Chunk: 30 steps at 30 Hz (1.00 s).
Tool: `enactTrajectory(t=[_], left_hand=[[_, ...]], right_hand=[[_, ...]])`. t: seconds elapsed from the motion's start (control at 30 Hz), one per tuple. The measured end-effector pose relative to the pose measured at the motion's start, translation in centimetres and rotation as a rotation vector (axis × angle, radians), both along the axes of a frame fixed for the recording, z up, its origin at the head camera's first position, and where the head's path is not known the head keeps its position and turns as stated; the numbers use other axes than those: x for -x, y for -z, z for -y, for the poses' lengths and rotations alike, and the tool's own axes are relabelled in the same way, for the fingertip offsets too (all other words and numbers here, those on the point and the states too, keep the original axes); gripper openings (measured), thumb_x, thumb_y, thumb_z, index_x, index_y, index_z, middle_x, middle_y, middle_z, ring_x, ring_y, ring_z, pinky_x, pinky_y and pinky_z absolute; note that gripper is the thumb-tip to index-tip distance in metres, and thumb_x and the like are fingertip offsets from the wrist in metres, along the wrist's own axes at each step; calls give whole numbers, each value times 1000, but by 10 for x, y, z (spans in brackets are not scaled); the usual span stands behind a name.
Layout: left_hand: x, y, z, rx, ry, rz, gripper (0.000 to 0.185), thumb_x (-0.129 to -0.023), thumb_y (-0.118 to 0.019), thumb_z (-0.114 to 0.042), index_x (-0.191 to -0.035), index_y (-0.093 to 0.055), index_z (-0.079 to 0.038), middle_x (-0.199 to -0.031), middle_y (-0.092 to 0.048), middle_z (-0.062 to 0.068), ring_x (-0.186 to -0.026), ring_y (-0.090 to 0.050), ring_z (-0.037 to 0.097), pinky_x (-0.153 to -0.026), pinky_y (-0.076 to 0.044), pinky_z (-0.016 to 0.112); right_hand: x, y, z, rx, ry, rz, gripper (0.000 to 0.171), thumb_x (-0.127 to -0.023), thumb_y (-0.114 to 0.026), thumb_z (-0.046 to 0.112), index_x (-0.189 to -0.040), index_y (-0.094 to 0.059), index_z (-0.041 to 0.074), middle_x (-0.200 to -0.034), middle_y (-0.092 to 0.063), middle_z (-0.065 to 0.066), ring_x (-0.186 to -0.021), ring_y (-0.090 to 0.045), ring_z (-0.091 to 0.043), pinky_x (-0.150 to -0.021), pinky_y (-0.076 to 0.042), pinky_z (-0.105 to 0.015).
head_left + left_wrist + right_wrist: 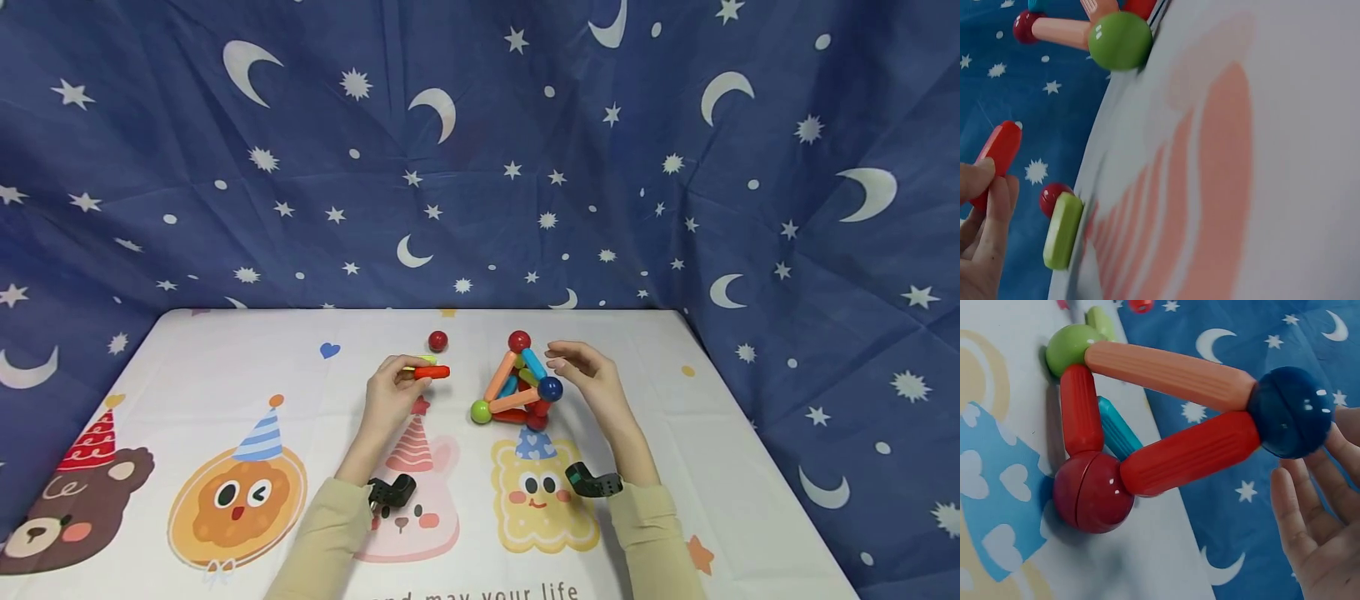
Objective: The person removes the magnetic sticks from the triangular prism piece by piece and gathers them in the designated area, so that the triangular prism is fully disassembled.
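The red stick [432,372] lies level, its long axis running left to right, its free end pointing at the pyramid [520,388]. It is held a little above the surface [225,367], left of the pyramid and apart from it. The left hand [392,393] pinches the stick's left end between thumb and curled fingers; in the left wrist view the fingertips [979,178] press on the stick's near end [997,156]. A green stick [423,360] lies on the surface just behind the red stick, on the side away from the pyramid's front, and a loose red ball [438,341] sits beyond it, left of the pyramid's top.

The pyramid stands on the surface, built of sticks and balls: a red ball on top [519,341], a green ball [481,412] at its left foot, a blue ball [550,388] on its right side, a dark red ball [536,422] at its near foot. Orange, red and blue sticks join them.

The right hand [588,379] is right of the pyramid, loosely spread, fingers relaxed and gripping nothing. In the right wrist view its fingertips [1310,506] lie just beside the blue ball [1290,412]; whether they touch it cannot be told.

A cartoon-printed cloth covers the surface, and a blue star-and-moon curtain [480,150] hangs behind the pyramid.
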<state>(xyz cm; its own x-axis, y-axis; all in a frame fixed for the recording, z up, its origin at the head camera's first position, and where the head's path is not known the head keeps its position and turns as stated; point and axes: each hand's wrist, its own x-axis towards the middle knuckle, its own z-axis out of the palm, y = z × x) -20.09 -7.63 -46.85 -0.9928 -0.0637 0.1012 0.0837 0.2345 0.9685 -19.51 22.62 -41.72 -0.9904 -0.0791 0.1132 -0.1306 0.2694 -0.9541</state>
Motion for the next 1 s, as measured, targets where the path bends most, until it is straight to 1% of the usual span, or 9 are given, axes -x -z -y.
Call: enactTrajectory(t=[0.07, 0.17, 0.3, 0.43, 0.57, 0.63, 0.83, 0.93, 1.0], left_hand=[[1, 4, 3, 24, -12, -18, 27, -82, -70, 3, -108, -69, -5, -107, -59, 13, -92, -66, 27, -70, -51, 10], [3, 9, 8, 59, -30, -6, 27, -81, -70, 4, -107, -69, -3, -106, -60, 15, -90, -66, 28, -67, -49, 9], [4, 13, 12, 103, -76, 40, 25, -80, -71, 3, -105, -66, -2, -105, -63, 18, -87, -67, 27, -65, -51, 11], [7, 14, 13, 164, -127, 58, 24, -79, -73, 2, -101, -64, -2, -99, -68, 20, -85, -67, 26, -68, -53, 17], [10, 15, 13, 228, -145, 62, 23, -78, -74, 1, -98, -64, -1, -94, -68, 20, -83, -66, 26, -72, -56, 28], [12, 15, 13, 250, -148, 78, 22, -78, -74, 1, -97, -64, -1, -93, -67, 19, -82, -65, 25, -73, -55, 30], [15, 16, 14, 272, -142, 124, 22, -78, -73, 1, -98, -65, 0, -92, -67, 18, -80, -63, 23, -70, -51, 24], [14, 14, 13, 279, -145, 110, 21, -77, -72, 3, -97, -65, 1, -90, -67, 18, -77, -62, 22, -68, -51, 23], [13, 12, 13, 286, -155, 86, 21, -75, -71, 6, -94, -65, 1, -86, -66, 17, -73, -60, 21, -65, -51, 23]], right_hand=[[-7, 1, -2, 21, 9, -9, 35, -94, -61, 22, -124, -60, 5, -123, -63, -20, -104, -65, -16, -91, -49, -15], [-16, 2, -3, 39, 35, -21, 35, -94, -61, 22, -124, -60, 3, -121, -63, -21, -98, -65, -3, -91, -49, -15], [-27, 3, -2, 58, 74, -36, 34, -93, -63, 20, -122, -61, 2, -117, -65, -19, -96, -64, -3, -90, -50, -16], [-34, 5, 2, 81, 111, -41, 32, -92, -64, 18, -120, -62, 2, -113, -68, -14, -97, -64, -5, -90, -50, -17], [-37, 9, 4, 95, 132, -34, 31, -92, -64, 16, -120, -63, 2, -111, -68, -7, -98, -63, -6, -90, -50, -17], [-38, 11, 5, 98, 135, -30, 31, -92, -64, 15, -120, -63, 2, -112, -68, -5, -98, -63, -6, -90, -50, -17], [-39, 16, 6, 104, 129, -36, 31, -90, -66, 13, -120, -63, 2, -117, -65, -11, -98, -62, -6, -88, -50, -17], [-39, 18, 7, 111, 120, -34, 32, -89, -66, 10, -120, -62, 1, -118, -63, -13, -98, -62, -7, -86, -50, -17], [-39, 18, 9, 106, 117, -28, 32, -89, -66, 10, -120, -62, 1, -119, -62, -13, -98, -61, -7, -85, -50, -16]])
